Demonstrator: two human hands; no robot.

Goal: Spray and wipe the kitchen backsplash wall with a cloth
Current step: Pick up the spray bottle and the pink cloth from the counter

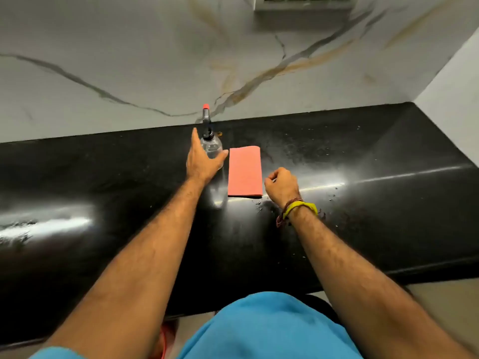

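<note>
Start of task: left hand spread wide around spray bottle, not yet gripping; right hand fisted, empty; pink cloth folded, untouched; backsplash unsprayed

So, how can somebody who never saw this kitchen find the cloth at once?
Look at the black countertop below the marble backsplash wall. Near its middle, the cloth lies flat between the left hand and the right hand. It is a pink folded rectangle, unlike the clear spray bottle standing beside it.
</note>
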